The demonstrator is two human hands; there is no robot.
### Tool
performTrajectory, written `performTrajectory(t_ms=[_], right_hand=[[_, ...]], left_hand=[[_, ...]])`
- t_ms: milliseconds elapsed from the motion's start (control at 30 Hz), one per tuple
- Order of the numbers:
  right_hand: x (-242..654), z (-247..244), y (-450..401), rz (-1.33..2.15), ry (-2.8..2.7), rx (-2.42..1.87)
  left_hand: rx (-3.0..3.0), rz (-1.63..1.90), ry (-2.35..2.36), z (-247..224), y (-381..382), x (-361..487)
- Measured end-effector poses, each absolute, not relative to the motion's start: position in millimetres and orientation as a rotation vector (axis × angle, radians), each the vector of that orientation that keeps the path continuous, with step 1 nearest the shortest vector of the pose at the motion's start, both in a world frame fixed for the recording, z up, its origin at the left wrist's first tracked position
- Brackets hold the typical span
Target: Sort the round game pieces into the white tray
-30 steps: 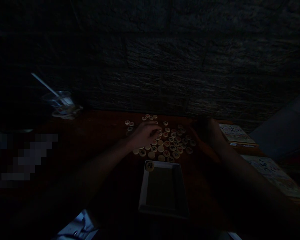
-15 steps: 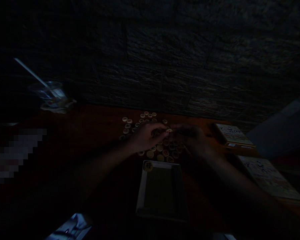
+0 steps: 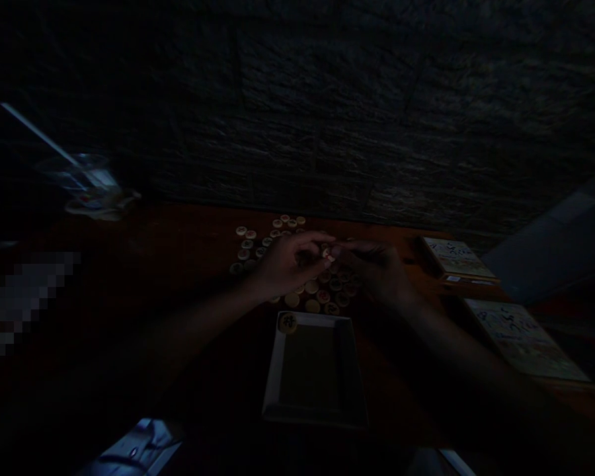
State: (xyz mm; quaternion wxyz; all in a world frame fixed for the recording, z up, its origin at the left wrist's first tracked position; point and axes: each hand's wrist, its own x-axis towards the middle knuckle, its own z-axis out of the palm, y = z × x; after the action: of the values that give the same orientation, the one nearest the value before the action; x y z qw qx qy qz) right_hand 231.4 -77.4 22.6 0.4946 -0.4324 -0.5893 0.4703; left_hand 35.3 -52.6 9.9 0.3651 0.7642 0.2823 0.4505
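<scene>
Several round wooden Chinese chess pieces [image 3: 312, 305] with dark or red characters lie spread on the brown table, partly hidden under my hands. My left hand [image 3: 290, 261] is closed in a pinch, thumb and forefinger at a small light piece [image 3: 326, 252]. From the other side my right hand [image 3: 379, 268] meets it, its thumb and fingertips closed on that same piece just above the others. Nearer to me lies a shallow rectangular box tray [image 3: 272, 377] with pale rims. One Chinese chess piece [image 3: 288, 322] rests at its far left corner.
A clear cup [image 3: 86, 182] with a straw stands on the far left. Two flat printed boxes [image 3: 459, 258] lie on the right. The dark stone wall [image 3: 297, 132] closes off the table's back edge. A bright bluish object [image 3: 139, 446] shows at the lower left.
My right thumb and fingers have come in to the piece at my left fingertips, and the piece has turned. The whole view has shifted slightly, so everything sits a little further left and higher.
</scene>
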Motion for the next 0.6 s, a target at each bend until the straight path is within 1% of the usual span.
performTrajectory(t_ms=[200,333,433,600], right_hand=[[233.4,18.3,-76.8,1.217,-1.346,-1.038],[232.4,19.2,-77.0,1.177,-1.33,-1.051],[231.1,21.7,-78.3,1.119,-1.347,-1.057],[230.8,22.7,-80.4,1.149,-1.387,-1.011]], left_hand=[[1.943,1.142,0.792,6.3,-52.1,36.7],[1.895,1.182,0.813,8.3,-52.7,37.8],[1.778,1.181,0.79,12.6,-53.8,38.2],[1.495,1.158,0.784,17.0,-55.1,40.0]])
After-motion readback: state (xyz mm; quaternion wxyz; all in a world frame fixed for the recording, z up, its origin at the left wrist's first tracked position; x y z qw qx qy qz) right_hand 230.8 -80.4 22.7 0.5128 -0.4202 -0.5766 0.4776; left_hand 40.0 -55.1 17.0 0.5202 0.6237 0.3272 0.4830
